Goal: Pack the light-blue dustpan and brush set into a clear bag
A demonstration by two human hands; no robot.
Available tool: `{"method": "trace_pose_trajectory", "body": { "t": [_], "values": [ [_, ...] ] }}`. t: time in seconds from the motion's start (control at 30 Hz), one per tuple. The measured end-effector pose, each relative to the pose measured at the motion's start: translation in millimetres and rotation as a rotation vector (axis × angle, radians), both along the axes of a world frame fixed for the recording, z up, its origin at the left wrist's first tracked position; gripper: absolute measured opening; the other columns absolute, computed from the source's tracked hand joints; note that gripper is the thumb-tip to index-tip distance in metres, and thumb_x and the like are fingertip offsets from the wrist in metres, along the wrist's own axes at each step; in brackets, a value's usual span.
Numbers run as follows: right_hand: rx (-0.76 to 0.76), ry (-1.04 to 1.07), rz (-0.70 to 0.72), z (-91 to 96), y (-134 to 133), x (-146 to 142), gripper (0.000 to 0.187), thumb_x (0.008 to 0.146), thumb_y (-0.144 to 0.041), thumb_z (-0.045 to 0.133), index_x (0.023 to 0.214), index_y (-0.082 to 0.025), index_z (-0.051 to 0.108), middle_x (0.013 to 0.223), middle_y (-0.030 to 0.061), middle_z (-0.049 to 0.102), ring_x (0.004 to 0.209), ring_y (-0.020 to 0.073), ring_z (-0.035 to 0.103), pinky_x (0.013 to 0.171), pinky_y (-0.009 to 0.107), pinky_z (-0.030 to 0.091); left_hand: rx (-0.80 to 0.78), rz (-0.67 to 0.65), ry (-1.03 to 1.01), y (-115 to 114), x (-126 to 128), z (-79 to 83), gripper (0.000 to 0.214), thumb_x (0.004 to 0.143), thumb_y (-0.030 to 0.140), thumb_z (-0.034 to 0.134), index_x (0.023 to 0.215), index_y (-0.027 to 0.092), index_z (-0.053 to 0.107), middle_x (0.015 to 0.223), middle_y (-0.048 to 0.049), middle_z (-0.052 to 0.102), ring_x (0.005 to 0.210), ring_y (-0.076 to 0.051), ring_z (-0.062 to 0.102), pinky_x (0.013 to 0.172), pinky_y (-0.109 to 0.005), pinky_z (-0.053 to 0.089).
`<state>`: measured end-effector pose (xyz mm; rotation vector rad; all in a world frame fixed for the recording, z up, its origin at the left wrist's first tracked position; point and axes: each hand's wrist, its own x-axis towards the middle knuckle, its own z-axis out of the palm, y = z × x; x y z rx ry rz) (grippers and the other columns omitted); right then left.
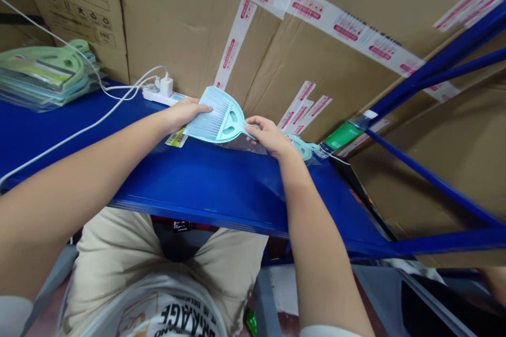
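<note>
Left hand (182,114) lay flat on the brush's bristle end, right hand (269,136) pinched the handle of the light-blue brush (215,118), held between them just over the blue desk (205,184). Clear wrapper (245,143) beneath could well snag and tear there.

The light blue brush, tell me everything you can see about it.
The brush is pale blue plastic, fan-shaped, with fine matching bristles spreading up and left and a cutout hole near the neck. It lies tilted just above the blue shelf. The left hand rests on its bristle end; the right hand grips its handle end. Clear plastic wrapping shows beneath it.
</note>
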<state>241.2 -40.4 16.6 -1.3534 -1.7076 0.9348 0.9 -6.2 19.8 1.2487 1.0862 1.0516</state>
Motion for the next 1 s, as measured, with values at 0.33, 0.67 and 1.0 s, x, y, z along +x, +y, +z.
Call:
{"method": "trace_pose_trajectory", "body": {
  "t": [0.33, 0.67, 1.0],
  "values": [
    [-0.010, -0.140, -0.420, -6.2, 19.9, 16.2, 0.007, 0.099, -0.031, 0.053, 0.097, -0.025, 0.054, 0.105, 0.0066, 0.070, 0.084, 0.0161, 0.069, 0.071, 0.028, 0.055, 0.053, 0.256, 0.169, 28.0, -33.8, 5.7, 0.031, 0.071, 0.013, 0.071, 0.102, 0.018, 0.074, 0.100, -0.0092, 0.078, 0.109, -0.033, 0.074, 0.095, -0.048, 0.060],
    [-0.076, -0.477, -0.493, -11.3, 16.3, 20.0, 0.030, 0.095, -0.038, 0.060, 0.119, -0.020, 0.056, 0.129, 0.0200, 0.069, 0.121, 0.0314, 0.065, 0.107, 0.044, 0.047, 0.061, 0.277, 0.363, 27.1, -45.6, 12.3, 0.012, 0.075, 0.018, 0.072, 0.083, 0.017, 0.064, 0.106, -0.0114, 0.075, 0.111, -0.035, 0.071, 0.104, -0.052, 0.053],
    [-0.101, -0.251, -0.413, -20.0, 22.5, 16.2, 0.035, 0.097, -0.032, 0.056, 0.130, -0.021, 0.053, 0.110, 0.0101, 0.070, 0.098, 0.0207, 0.071, 0.082, 0.032, 0.056, -0.004, 0.193, 0.265, 23.6, -27.0, 1.4, 0.019, 0.068, 0.015, 0.071, 0.086, 0.021, 0.073, 0.099, -0.0143, 0.078, 0.113, -0.036, 0.073, 0.096, -0.048, 0.058]
  ]
}}
